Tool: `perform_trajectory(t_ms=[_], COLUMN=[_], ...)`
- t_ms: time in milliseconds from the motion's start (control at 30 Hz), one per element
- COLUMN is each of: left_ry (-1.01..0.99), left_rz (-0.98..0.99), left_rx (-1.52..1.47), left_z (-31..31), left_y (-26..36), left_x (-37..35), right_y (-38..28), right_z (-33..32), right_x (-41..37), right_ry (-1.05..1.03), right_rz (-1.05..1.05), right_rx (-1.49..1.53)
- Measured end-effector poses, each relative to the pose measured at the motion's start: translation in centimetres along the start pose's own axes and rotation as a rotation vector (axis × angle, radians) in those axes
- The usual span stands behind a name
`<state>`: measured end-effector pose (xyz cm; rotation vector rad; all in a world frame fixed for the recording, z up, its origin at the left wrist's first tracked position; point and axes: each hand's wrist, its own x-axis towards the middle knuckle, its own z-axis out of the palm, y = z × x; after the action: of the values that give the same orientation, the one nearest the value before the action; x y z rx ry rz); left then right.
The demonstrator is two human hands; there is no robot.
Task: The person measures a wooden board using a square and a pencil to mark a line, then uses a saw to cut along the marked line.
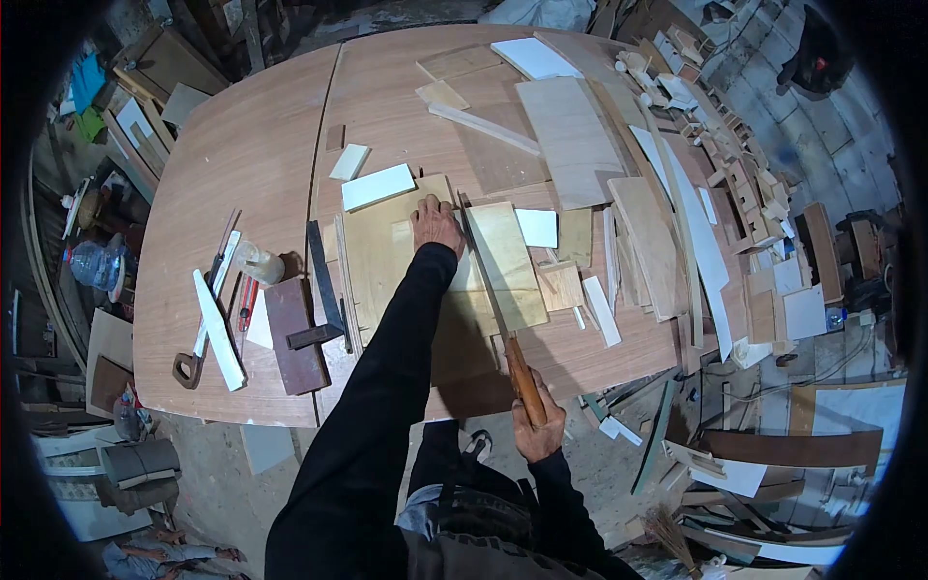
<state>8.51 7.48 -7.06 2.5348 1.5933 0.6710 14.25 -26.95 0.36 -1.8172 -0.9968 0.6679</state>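
My right hand [539, 422] is wrapped round the wooden handle of a saw [491, 280], near the table's front edge. The saw's narrow blade points away from me and lies along a light wooden board [507, 256]. Left of the blade, my left hand [437, 224] presses down on the boards, its fingers bent; whether it grips an edge is hard to tell. A larger plywood piece [372, 237] lies beneath and to the left. Just beyond my left hand is a white block [378, 188], and a white square piece [536, 228] lies right of the board.
On the table [232, 126], a try square [327, 285], a brown block [295, 338], a jar [259, 262] and a second saw [187, 369] lie left. Plywood sheets [570, 135] and long strips cover the right side. Wood scraps [754, 193] crowd beyond the right edge.
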Motion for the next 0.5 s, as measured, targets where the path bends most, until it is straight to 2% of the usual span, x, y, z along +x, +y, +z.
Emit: perform_trajectory(t_ms=[100,167,300,500], left_ry=[-0.081,0.052,0.056,-0.093], left_rz=[-0.063,0.005,0.034,-0.114], left_rx=[0.034,-0.023,0.024,0.138], left_z=[0.0,0.0,-0.3,0.3], left_y=[0.3,0.2,-0.2,-0.1], left_x=[0.4,-0.2,-0.4,0.0], right_y=[0.9,1.1,2.1,2.1], right_z=[0.0,0.4,0.9,1.6], right_x=[-0.3,-0.3,-1.3,-1.7], right_ry=[0.0,0.113,0.029,0.042], right_rz=[-0.072,-0.205,-0.081,-0.022], right_rx=[-0.046,-0.071,-0.066,-0.001])
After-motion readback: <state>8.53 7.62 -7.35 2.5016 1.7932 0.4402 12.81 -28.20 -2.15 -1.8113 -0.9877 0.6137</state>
